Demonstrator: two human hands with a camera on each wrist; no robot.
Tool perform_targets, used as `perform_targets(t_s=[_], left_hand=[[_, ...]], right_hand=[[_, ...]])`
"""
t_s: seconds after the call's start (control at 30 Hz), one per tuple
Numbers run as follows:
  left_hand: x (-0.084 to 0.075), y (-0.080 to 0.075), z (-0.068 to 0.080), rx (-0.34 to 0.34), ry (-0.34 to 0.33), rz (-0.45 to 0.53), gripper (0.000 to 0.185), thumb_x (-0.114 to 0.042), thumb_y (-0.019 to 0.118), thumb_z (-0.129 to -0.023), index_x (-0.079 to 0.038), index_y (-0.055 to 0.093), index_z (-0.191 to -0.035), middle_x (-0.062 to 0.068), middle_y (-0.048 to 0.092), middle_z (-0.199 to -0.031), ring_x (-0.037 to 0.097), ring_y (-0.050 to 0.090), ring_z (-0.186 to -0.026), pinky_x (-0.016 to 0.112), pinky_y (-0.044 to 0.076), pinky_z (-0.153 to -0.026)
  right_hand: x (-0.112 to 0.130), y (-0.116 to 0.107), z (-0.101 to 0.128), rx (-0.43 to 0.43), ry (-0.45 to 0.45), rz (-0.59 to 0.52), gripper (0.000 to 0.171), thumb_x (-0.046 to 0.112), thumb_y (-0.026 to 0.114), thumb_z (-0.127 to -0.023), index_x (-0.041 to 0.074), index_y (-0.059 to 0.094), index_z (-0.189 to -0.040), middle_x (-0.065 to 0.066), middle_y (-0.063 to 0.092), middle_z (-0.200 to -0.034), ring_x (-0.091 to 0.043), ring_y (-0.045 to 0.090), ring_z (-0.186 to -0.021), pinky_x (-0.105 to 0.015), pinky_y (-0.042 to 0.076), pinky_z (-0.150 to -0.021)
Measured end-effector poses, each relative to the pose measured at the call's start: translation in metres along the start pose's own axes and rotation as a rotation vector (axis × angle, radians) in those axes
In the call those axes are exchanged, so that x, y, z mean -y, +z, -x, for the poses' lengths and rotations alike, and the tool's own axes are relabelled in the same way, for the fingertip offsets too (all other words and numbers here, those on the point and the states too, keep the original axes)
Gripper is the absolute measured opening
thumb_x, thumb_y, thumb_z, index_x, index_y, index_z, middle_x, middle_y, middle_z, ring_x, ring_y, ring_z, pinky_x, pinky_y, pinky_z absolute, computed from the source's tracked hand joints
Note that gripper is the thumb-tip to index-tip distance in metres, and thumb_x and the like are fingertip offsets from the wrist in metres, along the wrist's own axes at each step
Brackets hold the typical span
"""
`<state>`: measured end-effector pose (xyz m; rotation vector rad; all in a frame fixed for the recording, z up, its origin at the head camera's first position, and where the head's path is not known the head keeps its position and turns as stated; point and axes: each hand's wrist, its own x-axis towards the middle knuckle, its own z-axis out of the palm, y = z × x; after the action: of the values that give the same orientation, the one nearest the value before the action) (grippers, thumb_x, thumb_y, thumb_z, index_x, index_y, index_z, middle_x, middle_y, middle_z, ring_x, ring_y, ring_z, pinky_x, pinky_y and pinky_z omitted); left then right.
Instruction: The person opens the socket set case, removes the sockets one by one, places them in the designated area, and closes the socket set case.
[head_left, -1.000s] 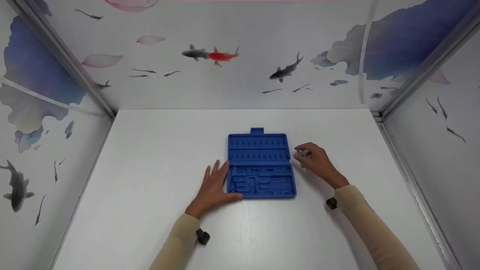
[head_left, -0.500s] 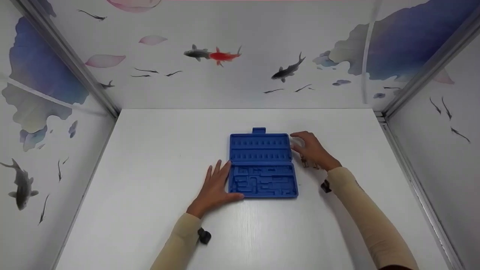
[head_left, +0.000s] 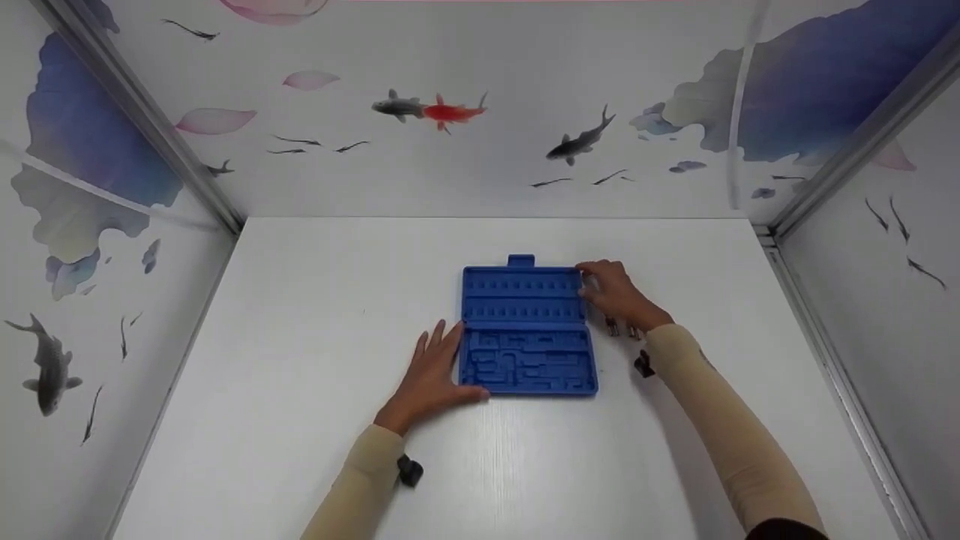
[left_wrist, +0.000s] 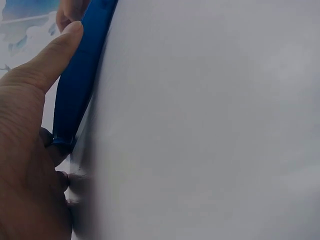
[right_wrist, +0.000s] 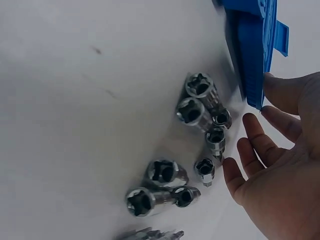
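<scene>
A blue plastic case [head_left: 529, 361] lies open on the white table, its lid half [head_left: 523, 298] laid back and showing moulded slots. My left hand [head_left: 426, 381] rests along its left side with straight fingers, the thumb [left_wrist: 64, 49] lying at the front edge. At the far right corner of the lid, my right hand [head_left: 619, 291] touches the edge with thumb and index fingertips; the other fingers hang loosely curved. Beneath that hand, several metal sockets [right_wrist: 164, 172] stand on the table, mostly hidden by the hand in the head view.
More small metal pieces [right_wrist: 150, 234] show at the bottom of the right wrist view. A latch tab [head_left: 521, 260] sticks out from the lid's far edge. White walls [head_left: 487, 172] printed with fish and petals enclose the table [head_left: 337, 285] at the back and sides.
My right hand has let go of the sockets, leaving them on the table, and moved up and left to the lid's corner. The left hand stays at the case.
</scene>
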<state>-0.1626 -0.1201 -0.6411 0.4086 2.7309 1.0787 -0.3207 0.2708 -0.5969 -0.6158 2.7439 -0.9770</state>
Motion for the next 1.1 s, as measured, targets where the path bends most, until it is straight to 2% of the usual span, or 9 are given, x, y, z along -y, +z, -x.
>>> perform_targets(t_s=[0.17, 0.33, 0.43, 0.53, 0.7, 0.9, 1.1], left_hand=[[-0.002, 0.000, 0.000, -0.020, 0.000, -0.005, 0.130, -0.079, 0.083, -0.081, -0.023, 0.018, -0.179, 0.011, 0.013, -0.185, 0.033, 0.002, -0.171, 0.056, 0.005, -0.137], [-0.005, -0.001, -0.001, -0.017, -0.004, 0.002, 0.129, -0.078, 0.083, -0.082, -0.023, 0.018, -0.179, 0.010, 0.013, -0.185, 0.032, 0.001, -0.172, 0.056, 0.005, -0.137], [-0.005, -0.002, -0.002, -0.017, 0.003, -0.006, 0.129, -0.078, 0.083, -0.082, -0.022, 0.018, -0.179, 0.011, 0.013, -0.185, 0.032, 0.002, -0.172, 0.055, 0.004, -0.138], [-0.005, -0.002, -0.003, -0.017, 0.000, -0.004, 0.130, -0.078, 0.083, -0.081, -0.022, 0.018, -0.179, 0.011, 0.012, -0.185, 0.031, 0.002, -0.172, 0.055, 0.003, -0.138], [-0.004, 0.000, -0.003, -0.019, -0.005, 0.004, 0.130, -0.078, 0.083, -0.081, -0.022, 0.018, -0.179, 0.010, 0.012, -0.185, 0.031, 0.002, -0.172, 0.055, 0.002, -0.138], [-0.003, 0.000, -0.002, -0.026, 0.005, 0.001, 0.129, -0.075, 0.084, -0.082, -0.021, 0.018, -0.179, 0.012, 0.014, -0.184, 0.033, 0.003, -0.171, 0.055, 0.001, -0.137], [-0.004, 0.000, -0.001, -0.025, -0.010, 0.008, 0.130, -0.078, 0.083, -0.081, -0.023, 0.018, -0.179, 0.011, 0.013, -0.185, 0.034, 0.002, -0.171, 0.056, 0.003, -0.137]], right_hand=[[0.003, -0.005, -0.006, 0.067, 0.084, 0.039, 0.062, 0.010, 0.063, -0.108, -0.007, 0.043, -0.164, -0.031, 0.057, -0.150, -0.051, 0.042, -0.144, -0.067, 0.029, -0.124], [0.007, -0.010, -0.009, 0.105, 0.122, 0.054, 0.065, 0.010, 0.061, -0.107, -0.007, 0.040, -0.166, -0.032, 0.050, -0.158, -0.053, 0.038, -0.148, -0.070, 0.028, -0.125], [0.007, -0.011, -0.011, 0.110, 0.152, 0.031, 0.063, 0.009, 0.059, -0.106, -0.006, 0.042, -0.165, -0.031, 0.048, -0.161, -0.051, 0.037, -0.150, -0.067, 0.028, -0.127], [0.006, -0.011, -0.013, 0.102, 0.183, -0.018, 0.061, 0.007, 0.058, -0.105, -0.005, 0.045, -0.164, -0.029, 0.047, -0.162, -0.048, 0.034, -0.152, -0.068, 0.023, -0.129], [0.009, -0.013, -0.014, 0.045, 0.187, -0.126, 0.058, 0.002, 0.059, -0.105, 0.000, 0.047, -0.162, -0.025, 0.045, -0.160, -0.045, 0.035, -0.150, -0.066, 0.028, -0.127], [0.017, -0.015, -0.008, -0.082, 0.096, -0.200, 0.052, -0.002, 0.065, -0.107, 0.000, 0.054, -0.158, -0.024, 0.052, -0.155, -0.043, 0.042, -0.142, -0.063, 0.035, -0.121], [0.022, -0.017, 0.002, -0.241, 0.010, -0.254, 0.037, 0.007, 0.064, -0.112, -0.003, 0.065, -0.147, -0.024, 0.065, -0.143, -0.040, 0.057, -0.129, -0.056, 0.046, -0.110]])
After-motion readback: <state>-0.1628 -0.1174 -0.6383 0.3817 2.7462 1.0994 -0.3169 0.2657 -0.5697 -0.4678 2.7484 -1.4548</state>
